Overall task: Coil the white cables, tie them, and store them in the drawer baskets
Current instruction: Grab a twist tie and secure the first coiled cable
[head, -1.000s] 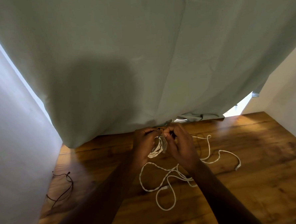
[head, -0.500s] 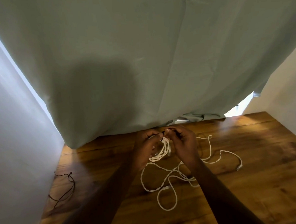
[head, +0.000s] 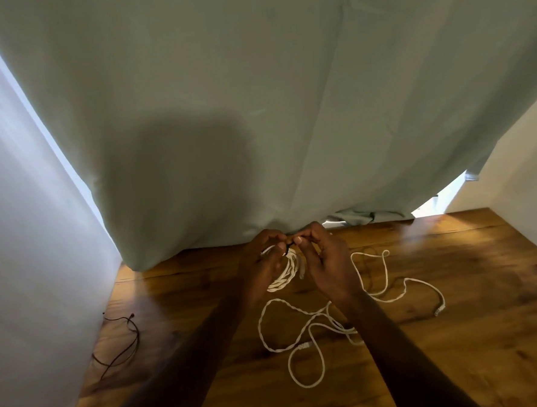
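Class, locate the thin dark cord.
In the head view, the thin dark cord lies on the wooden table's left edge, beside the white wall.

Wooden tabletop (head: 457, 333), dark-stained with visible grain and a plank seam running across the far part. Bounded by pale walls left and right; far edge covered by the hem of a grey-green curtain (head: 256, 125) resting on the wood. Loose white cable (head: 288, 343) spread in open loops across the centre and right, lying directly on the surface, one connector end (head: 439, 311) at the right, another near the centre. Thin dark cord (head: 125, 347) lying in a loose curve near the left wall, well apart from the white cable.
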Tool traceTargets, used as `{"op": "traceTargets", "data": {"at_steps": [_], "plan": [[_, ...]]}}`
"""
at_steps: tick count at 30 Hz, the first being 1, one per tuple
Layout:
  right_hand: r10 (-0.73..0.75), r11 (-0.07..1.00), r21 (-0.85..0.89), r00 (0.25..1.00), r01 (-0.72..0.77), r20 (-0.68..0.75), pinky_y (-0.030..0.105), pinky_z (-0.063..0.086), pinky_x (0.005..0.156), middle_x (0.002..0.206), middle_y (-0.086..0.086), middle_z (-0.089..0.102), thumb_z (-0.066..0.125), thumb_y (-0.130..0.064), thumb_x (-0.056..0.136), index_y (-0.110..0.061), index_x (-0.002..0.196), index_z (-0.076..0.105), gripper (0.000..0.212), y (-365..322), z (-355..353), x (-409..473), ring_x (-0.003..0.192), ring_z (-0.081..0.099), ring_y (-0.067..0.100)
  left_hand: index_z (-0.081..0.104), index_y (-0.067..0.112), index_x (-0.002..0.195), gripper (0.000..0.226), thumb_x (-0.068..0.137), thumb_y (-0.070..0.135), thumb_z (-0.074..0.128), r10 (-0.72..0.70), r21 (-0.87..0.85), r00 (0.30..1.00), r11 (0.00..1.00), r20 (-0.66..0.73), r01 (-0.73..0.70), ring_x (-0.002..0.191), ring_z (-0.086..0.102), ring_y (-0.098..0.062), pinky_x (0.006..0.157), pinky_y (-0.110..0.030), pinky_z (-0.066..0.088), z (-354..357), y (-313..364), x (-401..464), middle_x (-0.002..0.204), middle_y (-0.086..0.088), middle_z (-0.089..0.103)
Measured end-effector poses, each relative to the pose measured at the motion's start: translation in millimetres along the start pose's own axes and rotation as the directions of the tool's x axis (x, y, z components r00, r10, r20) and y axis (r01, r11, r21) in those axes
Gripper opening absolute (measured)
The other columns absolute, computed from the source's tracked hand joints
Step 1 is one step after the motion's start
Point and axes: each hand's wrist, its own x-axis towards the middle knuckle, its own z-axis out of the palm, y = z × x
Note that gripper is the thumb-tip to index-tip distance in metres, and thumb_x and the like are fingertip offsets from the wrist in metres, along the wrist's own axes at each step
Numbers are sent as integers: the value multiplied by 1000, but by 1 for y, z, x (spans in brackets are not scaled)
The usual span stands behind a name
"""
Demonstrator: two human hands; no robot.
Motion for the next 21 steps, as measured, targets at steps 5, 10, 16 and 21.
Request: {"op": "traceTargets", "data": {"at_steps": [5,10,16,21], "plan": [[88,995,50,987,-82,-133,20,50,67,83,-4,70,58,-10,100,-11,94,68,11,-5,6,4,77,66,10,72,19,100,12,95,18,61,172,253,985,953,-2,-166,69,62,-4,60,-21,47,-2,-3,2,77,14,66],[222,967,163,959,-194,-177,26,53,66,77,-5,70,62,-11,98,-10,89,69,12,-6,8,9,73,67,11,74,23,98,11,90,24,66,207,337,978,923,-33,-184,83,68,-3,73,-22,52,0,-1,3,86,14,71],[290,940,245,935,-237,-206,44,55,70,73,4,68,58,-18,101,-9,81,66,23,-16,11,17,72,66,23,75,18,97,9,90,17,68,274,297,954,927,-119,-229,93,67,-3,85,-24,52,13,10,-3,94,7,74],[251,961,178,939,-212,-234,32,53,66,72,3,66,57,-18,101,-11,83,67,22,-26,7,24,70,64,18,73,20,92,10,89,26,66,310,353,945,900,-106,-255,89,66,-7,80,-26,51,11,12,1,90,8,71]]}}
